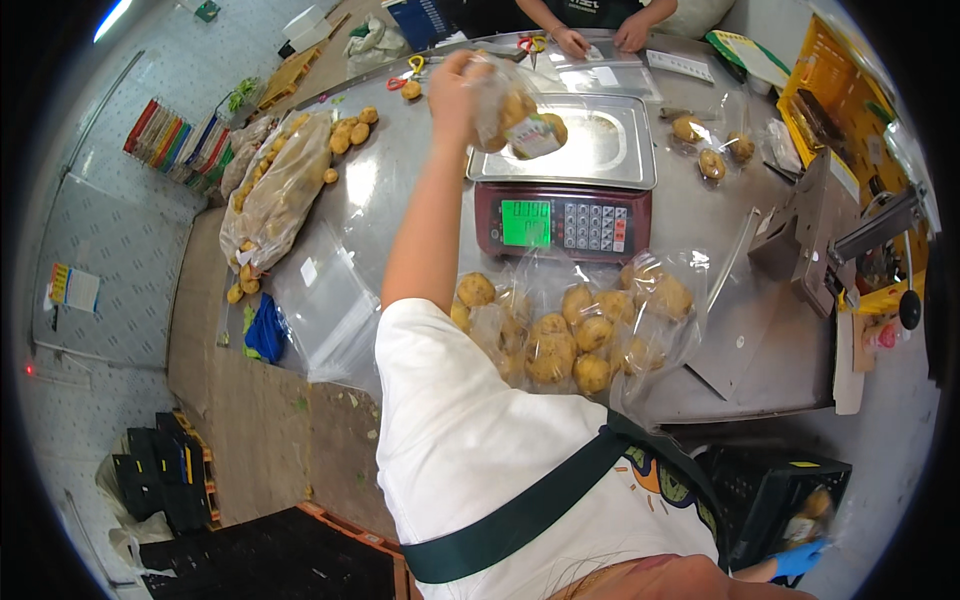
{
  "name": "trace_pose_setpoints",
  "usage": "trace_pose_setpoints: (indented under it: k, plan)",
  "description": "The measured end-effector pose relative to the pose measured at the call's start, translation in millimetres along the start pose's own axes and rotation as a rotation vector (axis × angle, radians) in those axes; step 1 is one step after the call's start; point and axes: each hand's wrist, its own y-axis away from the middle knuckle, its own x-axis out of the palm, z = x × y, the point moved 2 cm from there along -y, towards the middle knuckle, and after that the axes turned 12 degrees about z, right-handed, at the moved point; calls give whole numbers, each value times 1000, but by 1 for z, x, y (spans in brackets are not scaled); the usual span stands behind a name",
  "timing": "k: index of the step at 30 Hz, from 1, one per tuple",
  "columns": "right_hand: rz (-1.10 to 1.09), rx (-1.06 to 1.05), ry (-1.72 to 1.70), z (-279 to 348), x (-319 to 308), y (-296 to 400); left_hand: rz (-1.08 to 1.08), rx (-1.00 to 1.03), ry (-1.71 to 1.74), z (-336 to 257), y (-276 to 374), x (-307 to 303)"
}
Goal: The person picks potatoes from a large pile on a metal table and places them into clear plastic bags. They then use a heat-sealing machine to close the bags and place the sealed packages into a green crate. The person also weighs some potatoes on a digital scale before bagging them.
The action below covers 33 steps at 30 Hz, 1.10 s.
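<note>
My bare left hand [456, 94] grips the upper part of a clear plastic bag of potatoes [517, 112] with a label on its side. It holds this bag over the left part of the steel pan of a digital scale [611, 161], whose green display is lit. At the lower right my right hand [799, 559], in a blue glove, is at a second labelled bag of potatoes [806, 514] by a black crate [772, 469]; its fingers seem closed on it. Several clear bags of potatoes [551, 349] lie between the scale and my body.
Loose potatoes spill from a large sack [281, 191] at left. Flat plastic bags [330, 300] lie nearby. A metal lever device [806, 232] and yellow crate [821, 75] occupy the right side. Across the steel table, another person's hands [600, 37] handle small items near scissors [532, 45].
</note>
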Motion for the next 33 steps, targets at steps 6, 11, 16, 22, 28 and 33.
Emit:
trace_pose_setpoints:
  k: [6,11,16,22,28,33]
  plan:
    - [132,-251,43,-69,57,-11,-203,107,491,-62,41,-72]
    - [363,-812,-379,150,68,91,-194,105,561,-80,80,-86]
    - [1159,-1490,-628,355,110,282,-217,49,474,-77,122,-89]
    - [1328,-1804,-261,417,205,378,-183,2,519,-65,127,-94]
    - [1228,-1906,90,396,227,384,-133,-71,414,-54,97,-60]
    - [1199,-1899,149,395,226,388,-109,37,360,-41,58,-33]
